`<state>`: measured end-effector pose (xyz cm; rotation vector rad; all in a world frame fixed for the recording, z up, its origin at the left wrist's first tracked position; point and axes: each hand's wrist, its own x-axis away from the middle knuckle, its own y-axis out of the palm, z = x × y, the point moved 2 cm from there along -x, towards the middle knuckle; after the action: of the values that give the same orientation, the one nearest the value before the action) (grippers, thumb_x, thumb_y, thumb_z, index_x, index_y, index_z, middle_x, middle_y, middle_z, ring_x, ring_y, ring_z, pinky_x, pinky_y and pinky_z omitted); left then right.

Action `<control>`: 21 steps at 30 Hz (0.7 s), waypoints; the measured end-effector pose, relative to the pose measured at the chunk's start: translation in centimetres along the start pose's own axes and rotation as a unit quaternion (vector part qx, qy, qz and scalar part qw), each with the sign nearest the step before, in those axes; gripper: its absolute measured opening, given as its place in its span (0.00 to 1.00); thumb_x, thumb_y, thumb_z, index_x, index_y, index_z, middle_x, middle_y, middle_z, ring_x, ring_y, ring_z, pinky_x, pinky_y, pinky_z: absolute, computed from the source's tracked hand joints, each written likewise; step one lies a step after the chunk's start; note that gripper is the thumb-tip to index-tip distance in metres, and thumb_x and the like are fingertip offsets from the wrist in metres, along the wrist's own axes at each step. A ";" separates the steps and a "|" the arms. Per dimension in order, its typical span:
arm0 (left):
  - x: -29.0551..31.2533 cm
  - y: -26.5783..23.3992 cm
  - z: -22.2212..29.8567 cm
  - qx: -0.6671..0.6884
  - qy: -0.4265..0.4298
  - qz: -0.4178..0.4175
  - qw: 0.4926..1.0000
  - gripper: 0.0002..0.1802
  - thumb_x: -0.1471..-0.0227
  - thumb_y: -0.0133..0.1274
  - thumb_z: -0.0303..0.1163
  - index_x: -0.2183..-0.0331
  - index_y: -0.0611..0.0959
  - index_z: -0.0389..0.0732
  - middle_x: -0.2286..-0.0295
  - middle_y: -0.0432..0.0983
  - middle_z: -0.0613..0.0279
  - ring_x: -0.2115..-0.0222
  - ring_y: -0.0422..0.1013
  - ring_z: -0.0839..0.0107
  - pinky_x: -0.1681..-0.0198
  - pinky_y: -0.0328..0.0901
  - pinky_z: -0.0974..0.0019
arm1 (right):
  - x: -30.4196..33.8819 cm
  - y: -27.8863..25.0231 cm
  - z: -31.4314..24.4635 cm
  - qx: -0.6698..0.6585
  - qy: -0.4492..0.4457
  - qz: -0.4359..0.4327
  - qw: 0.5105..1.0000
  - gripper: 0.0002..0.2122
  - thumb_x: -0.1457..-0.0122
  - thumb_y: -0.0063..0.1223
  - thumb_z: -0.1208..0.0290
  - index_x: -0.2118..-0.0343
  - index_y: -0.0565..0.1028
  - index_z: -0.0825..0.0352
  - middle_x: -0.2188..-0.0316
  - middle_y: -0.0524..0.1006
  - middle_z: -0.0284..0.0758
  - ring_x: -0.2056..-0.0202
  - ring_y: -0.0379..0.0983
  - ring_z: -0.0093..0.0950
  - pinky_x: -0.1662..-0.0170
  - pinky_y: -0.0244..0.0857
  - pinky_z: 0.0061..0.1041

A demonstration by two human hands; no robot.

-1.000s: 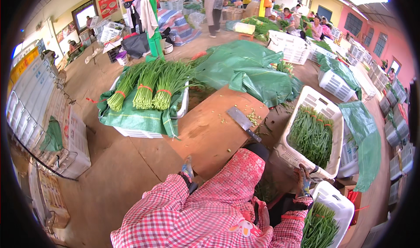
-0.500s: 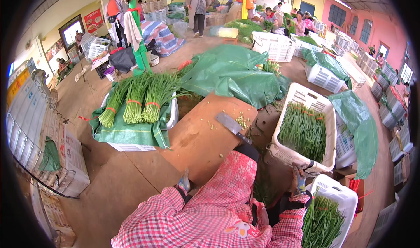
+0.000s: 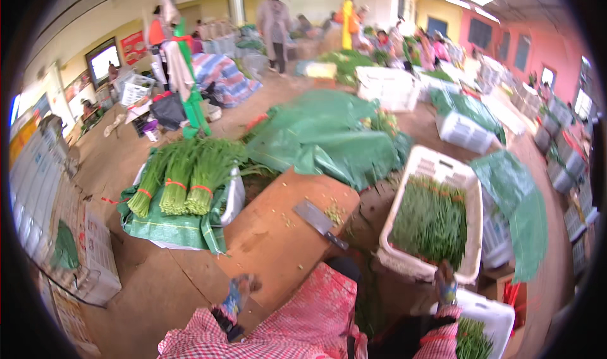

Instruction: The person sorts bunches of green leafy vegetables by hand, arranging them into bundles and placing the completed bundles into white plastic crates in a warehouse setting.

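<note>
My left hand point(image 3: 239, 290), in a blue-patterned glove, is over the near left edge of a brown board point(image 3: 256, 232). Its fingers look loosely apart, with nothing seen in them. On the board lies a cleaver point(image 3: 312, 216), its dark handle toward me, beside small green trimmings point(image 3: 334, 213). My right hand point(image 3: 446, 282) is at the near rim of a white crate point(image 3: 387, 225); its fingers are blurred, so their grip is unclear. Long green stalks in banded bundles point(image 3: 431, 220) fill that crate. Three banded bundles point(image 3: 182, 180) lie on green sheeting to the left.
A green tarp point(image 3: 329, 137) covers a heap beyond the board. Another white crate point(image 3: 499, 318) of stalks point(image 3: 471, 339) stands beside my right forearm. Green sheeting point(image 3: 515, 210) hangs over crates at right. Several people are farther back, among them a standing person point(image 3: 275, 30).
My left hand has lifted and turned its fingers toward the board. My right hand has risen over the crate's near rim. The whole view has shifted, moving the scene down and slightly left.
</note>
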<state>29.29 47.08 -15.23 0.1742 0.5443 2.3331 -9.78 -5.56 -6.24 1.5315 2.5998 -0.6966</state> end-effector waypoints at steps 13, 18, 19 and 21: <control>-16.9 37.3 -1.7 0.105 -0.505 -0.117 0.849 0.36 0.50 0.49 0.51 0.49 0.60 0.36 0.50 0.61 0.41 0.50 0.62 0.48 0.53 0.61 0.42 | -4.9 -0.6 0.3 0.387 0.025 -0.192 0.901 0.24 0.53 0.56 0.50 0.56 0.73 0.61 0.60 0.74 0.43 0.56 0.69 0.41 0.52 0.61 0.38; -18.0 39.5 -10.2 -0.011 -0.536 -0.044 0.843 0.44 0.50 0.49 0.54 0.44 0.51 0.36 0.43 0.45 0.43 0.44 0.52 0.48 0.50 0.56 0.39 | -5.4 0.3 2.3 0.357 -0.017 -0.181 0.916 0.20 0.50 0.51 0.47 0.65 0.76 0.61 0.72 0.76 0.41 0.64 0.71 0.41 0.59 0.63 0.38; -18.4 39.6 -11.1 -0.040 -0.505 -0.014 0.862 0.44 0.50 0.48 0.54 0.43 0.51 0.37 0.42 0.44 0.45 0.43 0.50 0.48 0.48 0.53 0.38 | -6.1 0.8 1.1 0.341 -0.008 -0.213 0.916 0.21 0.50 0.50 0.45 0.70 0.77 0.61 0.73 0.75 0.41 0.65 0.71 0.40 0.61 0.63 0.38; -18.1 41.0 -12.8 -0.060 -0.438 -0.011 0.897 0.39 0.48 0.46 0.53 0.42 0.51 0.47 0.41 0.43 0.50 0.42 0.46 0.50 0.45 0.48 0.41 | -6.1 -0.5 1.1 0.385 0.007 -0.204 0.900 0.22 0.50 0.48 0.43 0.73 0.77 0.61 0.75 0.75 0.40 0.66 0.72 0.40 0.63 0.63 0.39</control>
<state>13.35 3.80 -8.50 1.0793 -0.0562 1.9740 -7.28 -11.23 -5.40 1.0475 2.8342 -1.9368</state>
